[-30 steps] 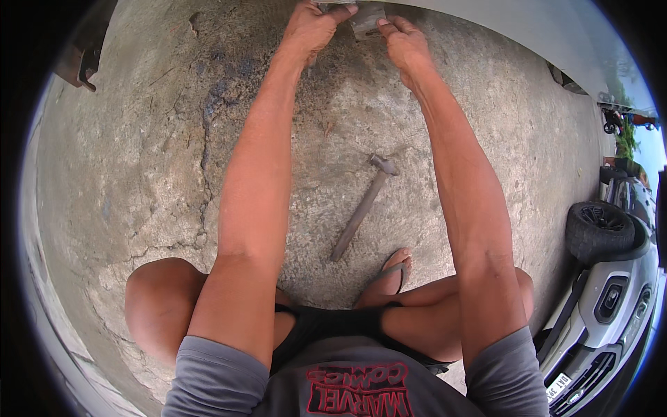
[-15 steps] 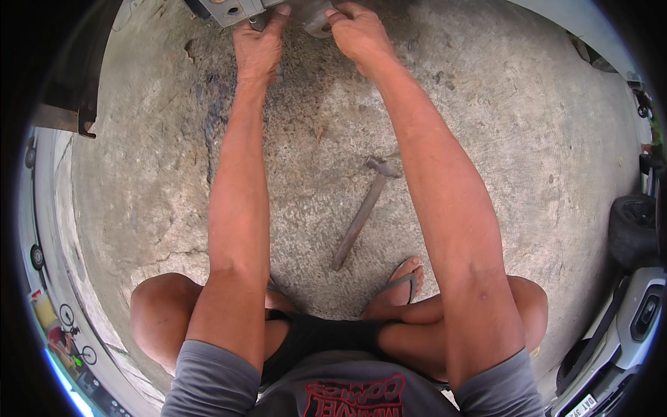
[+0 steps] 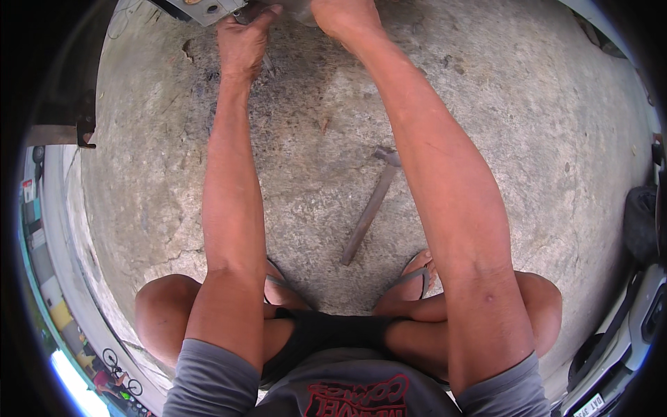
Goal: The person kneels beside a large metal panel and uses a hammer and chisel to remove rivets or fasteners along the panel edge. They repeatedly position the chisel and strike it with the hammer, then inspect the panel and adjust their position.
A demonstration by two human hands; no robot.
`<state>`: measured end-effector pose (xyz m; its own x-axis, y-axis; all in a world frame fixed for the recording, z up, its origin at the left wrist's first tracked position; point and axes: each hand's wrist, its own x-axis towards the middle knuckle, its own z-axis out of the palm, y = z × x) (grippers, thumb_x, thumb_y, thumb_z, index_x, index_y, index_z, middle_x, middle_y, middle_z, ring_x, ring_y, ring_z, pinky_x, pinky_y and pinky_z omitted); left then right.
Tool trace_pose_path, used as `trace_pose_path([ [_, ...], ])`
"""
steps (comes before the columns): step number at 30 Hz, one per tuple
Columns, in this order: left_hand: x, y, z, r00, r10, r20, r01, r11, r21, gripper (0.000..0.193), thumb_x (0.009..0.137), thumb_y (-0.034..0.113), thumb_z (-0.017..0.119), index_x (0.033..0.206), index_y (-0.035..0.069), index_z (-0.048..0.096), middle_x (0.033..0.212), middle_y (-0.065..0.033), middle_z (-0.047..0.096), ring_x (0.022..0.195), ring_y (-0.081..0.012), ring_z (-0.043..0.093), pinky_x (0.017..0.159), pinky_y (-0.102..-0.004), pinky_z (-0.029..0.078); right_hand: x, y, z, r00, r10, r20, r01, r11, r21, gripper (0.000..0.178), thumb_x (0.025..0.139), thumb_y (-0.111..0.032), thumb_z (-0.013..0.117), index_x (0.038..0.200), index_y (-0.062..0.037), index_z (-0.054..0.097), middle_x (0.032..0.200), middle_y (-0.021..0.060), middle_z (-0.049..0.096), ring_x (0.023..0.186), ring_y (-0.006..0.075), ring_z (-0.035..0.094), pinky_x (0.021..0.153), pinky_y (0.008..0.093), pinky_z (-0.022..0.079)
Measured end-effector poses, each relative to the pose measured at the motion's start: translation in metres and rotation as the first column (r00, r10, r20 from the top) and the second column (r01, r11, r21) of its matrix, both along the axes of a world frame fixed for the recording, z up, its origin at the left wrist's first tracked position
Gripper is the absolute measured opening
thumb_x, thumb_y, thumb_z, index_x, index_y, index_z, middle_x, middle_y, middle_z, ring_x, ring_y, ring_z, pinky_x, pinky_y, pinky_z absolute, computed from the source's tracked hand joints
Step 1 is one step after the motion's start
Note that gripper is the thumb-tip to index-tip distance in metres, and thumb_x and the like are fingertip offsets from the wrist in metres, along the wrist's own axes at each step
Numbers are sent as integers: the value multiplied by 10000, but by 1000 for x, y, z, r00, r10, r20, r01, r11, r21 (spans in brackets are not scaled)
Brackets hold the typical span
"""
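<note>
My left hand (image 3: pixel 243 42) pinches a grey metal box (image 3: pixel 203 8) at the far edge; my right hand (image 3: pixel 340 14) is cut off, grip unclear. The hammer (image 3: pixel 372 205) lies near, within reach

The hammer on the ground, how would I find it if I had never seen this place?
Look at the rough grey concrete floor, then at the gap between the person's two outstretched forearms. There lies the hammer, slanting from near a sandalled foot up to its small head. It is the only long, straight, loose thing on the floor, and neither hand touches it.
</note>
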<state>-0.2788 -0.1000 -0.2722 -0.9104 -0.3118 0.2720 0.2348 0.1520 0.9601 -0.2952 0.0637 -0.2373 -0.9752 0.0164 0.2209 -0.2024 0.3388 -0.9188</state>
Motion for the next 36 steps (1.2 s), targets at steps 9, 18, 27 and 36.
trace_pose_path([
  [9, 10, -6, 9, 995, -73, 70, 74, 997, -24, 93, 899, 120, 736, 852, 80, 667, 653, 33, 522, 536, -113, 417, 511, -328, 321, 5, -4, 21, 993, 78, 84, -76, 997, -30, 351, 1015, -249, 600, 1249, 1, 679, 1188, 275, 709, 1147, 430, 664, 937, 471, 501],
  [18, 11, -10, 6, 987, -96, 128, 96, 995, 2, 205, 951, 250, 752, 899, 128, 594, 638, 37, 467, 543, -116, 408, 517, -334, 326, 5, -8, 21, 995, 69, 70, -72, 996, 43, 379, 1018, -236, 576, 1291, 18, 640, 1240, 316, 673, 1198, 478, 623, 983, 487, 490],
  [27, 6, -11, 2, 996, -72, 56, 74, 997, -28, 270, 920, 263, 806, 828, 121, 594, 580, 45, 473, 472, -98, 406, 465, -316, 314, 10, -5, 11, 993, 118, 17, -119, 992, 44, 344, 1002, -171, 560, 1275, 20, 640, 1261, 309, 659, 1201, 493, 606, 978, 507, 497],
  [36, 5, -6, 4, 997, 1, 80, 10, 991, -137, 269, 895, 283, 832, 918, 59, 685, 666, 38, 551, 558, -96, 436, 526, -303, 351, 11, -3, 2, 989, 150, 12, -150, 987, 50, 349, 986, -139, 539, 1300, -27, 643, 1228, 294, 671, 1166, 482, 623, 957, 514, 502],
])
